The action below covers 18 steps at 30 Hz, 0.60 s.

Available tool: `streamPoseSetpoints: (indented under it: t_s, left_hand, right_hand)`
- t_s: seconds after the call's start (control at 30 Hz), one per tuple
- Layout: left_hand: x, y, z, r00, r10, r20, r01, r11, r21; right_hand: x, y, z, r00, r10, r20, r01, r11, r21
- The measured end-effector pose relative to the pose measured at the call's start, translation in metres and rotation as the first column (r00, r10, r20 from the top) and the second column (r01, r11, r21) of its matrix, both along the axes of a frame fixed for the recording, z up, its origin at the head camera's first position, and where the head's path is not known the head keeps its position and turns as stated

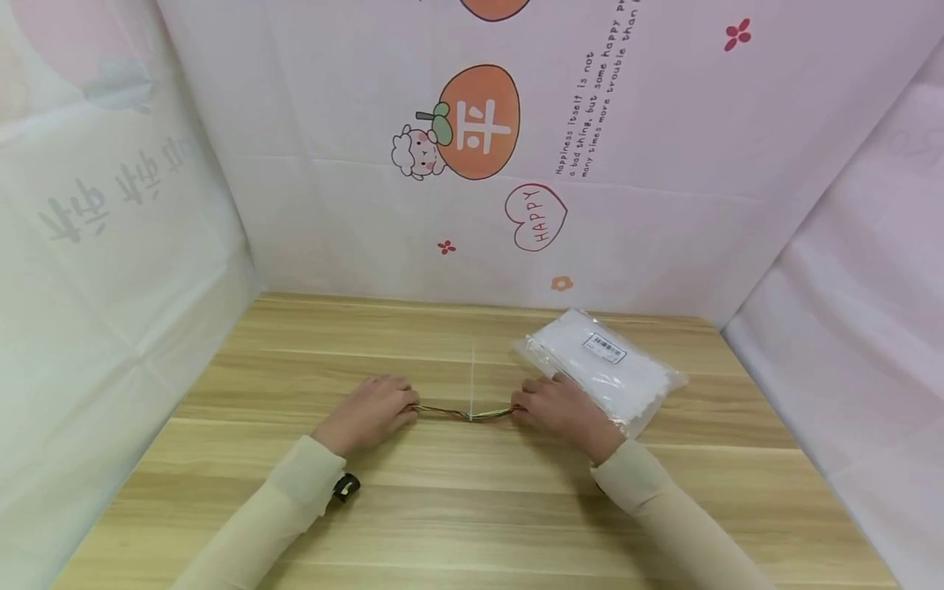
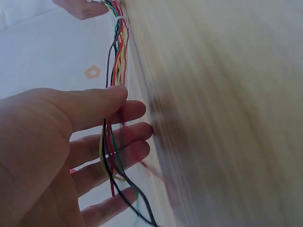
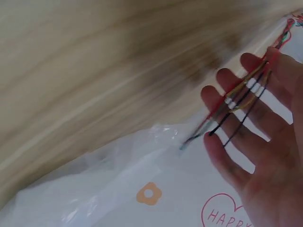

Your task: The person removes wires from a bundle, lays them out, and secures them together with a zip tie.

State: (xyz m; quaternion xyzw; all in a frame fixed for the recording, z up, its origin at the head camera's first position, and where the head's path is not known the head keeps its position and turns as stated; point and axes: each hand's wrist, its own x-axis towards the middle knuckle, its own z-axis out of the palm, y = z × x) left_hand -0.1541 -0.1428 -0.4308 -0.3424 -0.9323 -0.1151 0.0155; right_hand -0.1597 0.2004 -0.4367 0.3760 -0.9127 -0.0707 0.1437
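A bundle of thin coloured wires (image 1: 442, 410) stretches between the two hands, low over the table. A white cable tie (image 2: 121, 18) wraps its middle, and the tie's thin tail stands up in the head view. My left hand (image 1: 378, 412) pinches one end of the bundle between thumb and forefinger; loose black, red, green and yellow ends trail past its other fingers (image 2: 135, 128). At the opposite end, my right hand (image 1: 564, 412) pinches the wires with its thumb and forefinger. Loose wire ends (image 3: 244, 97) fan across its spread fingers in the right wrist view.
A clear plastic bag (image 1: 619, 369) with white contents and a barcode label lies just behind the right hand. The wooden table (image 1: 442, 516) is walled by printed white cloth (image 1: 332, 205) at the back and sides. A small black object (image 1: 346, 487) shows beside the left cuff.
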Motion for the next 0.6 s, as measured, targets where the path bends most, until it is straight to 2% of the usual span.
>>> streamPoseSetpoints:
  t_s: [0.2, 0.4, 0.5, 0.6]
  left_hand:
    - [0.003, 0.002, 0.001, 0.999, 0.008, 0.038, -0.009, 1.0, 0.017]
    - [0.007, 0.006, 0.006, 0.997, 0.035, 0.064, -0.037, 0.999, 0.04]
    - [0.008, 0.009, 0.008, 0.996, 0.048, 0.073, -0.052, 0.997, 0.052]
    - [0.008, 0.01, 0.008, 0.995, 0.058, 0.079, -0.062, 0.997, 0.051]
  right_hand:
    - [0.002, -0.009, 0.007, 0.998, -0.059, 0.035, 0.06, 0.997, -0.038]
    - [0.006, -0.016, 0.016, 0.988, -0.1, 0.121, 0.112, 0.989, -0.094]
    - [0.008, -0.017, 0.021, 0.975, -0.132, 0.18, 0.156, 0.979, -0.13]
    - [0.012, -0.017, 0.026, 0.949, -0.186, 0.254, 0.231, 0.959, -0.164]
